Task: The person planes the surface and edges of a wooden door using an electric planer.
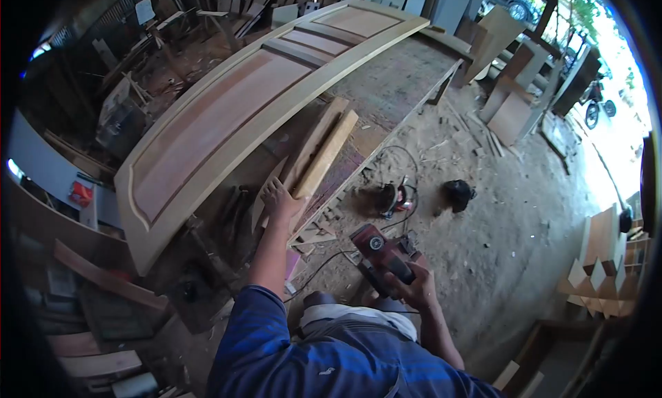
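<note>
My right hand (419, 286) is closed around the rear handle of a dark red electric planer (369, 241), held in front of my body above the floor. My left hand (281, 199) grips the near end of some wooden pieces on the workbench (386, 88). A pale wood strip (329, 153) lies beside a darker wood piece (314, 141), both pointing away from me. A large panelled wooden door (221, 129) rests to their left, reaching across the bench. My left palm and the ends under it are hidden.
A corded power tool (394, 199) and a black object (458, 194) sit on the dusty floor right of the bench. The planer's cord (324, 266) trails near my legs. Boards (510, 101) lean at the back right, and wooden parts (601, 260) are stacked at right.
</note>
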### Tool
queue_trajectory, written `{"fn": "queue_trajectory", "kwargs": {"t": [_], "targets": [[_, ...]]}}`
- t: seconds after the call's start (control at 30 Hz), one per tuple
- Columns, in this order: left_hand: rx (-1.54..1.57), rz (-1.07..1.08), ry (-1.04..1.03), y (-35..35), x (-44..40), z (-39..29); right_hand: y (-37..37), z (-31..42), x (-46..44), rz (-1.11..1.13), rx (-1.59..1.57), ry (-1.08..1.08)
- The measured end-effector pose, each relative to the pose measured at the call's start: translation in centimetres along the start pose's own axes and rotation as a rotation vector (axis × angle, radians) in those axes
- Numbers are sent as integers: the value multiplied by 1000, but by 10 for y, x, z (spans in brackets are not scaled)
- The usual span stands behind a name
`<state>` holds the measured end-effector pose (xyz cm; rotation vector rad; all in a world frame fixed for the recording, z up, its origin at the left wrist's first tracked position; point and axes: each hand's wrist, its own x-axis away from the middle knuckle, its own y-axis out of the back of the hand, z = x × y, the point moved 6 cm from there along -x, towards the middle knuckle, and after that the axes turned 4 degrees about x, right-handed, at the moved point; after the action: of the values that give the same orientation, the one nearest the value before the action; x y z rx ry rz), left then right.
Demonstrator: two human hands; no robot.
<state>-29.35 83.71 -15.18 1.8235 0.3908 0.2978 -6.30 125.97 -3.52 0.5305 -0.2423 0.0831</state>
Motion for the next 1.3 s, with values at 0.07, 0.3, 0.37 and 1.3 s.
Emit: {"fn": "queue_trajectory", "kwargs": {"t": [0.07, 0.3, 0.37, 1.3], "targets": [[-42, 90, -60, 17, 11, -22, 30, 3, -27, 30, 40, 28], [-10, 84, 39, -10, 12, -34, 92, -24, -84, 90, 20, 94], [89, 228, 128, 0, 16, -35, 99, -39, -92, 101, 54, 100], [223, 488, 606, -207, 253, 92, 105, -166, -51, 45, 146, -291]]}}
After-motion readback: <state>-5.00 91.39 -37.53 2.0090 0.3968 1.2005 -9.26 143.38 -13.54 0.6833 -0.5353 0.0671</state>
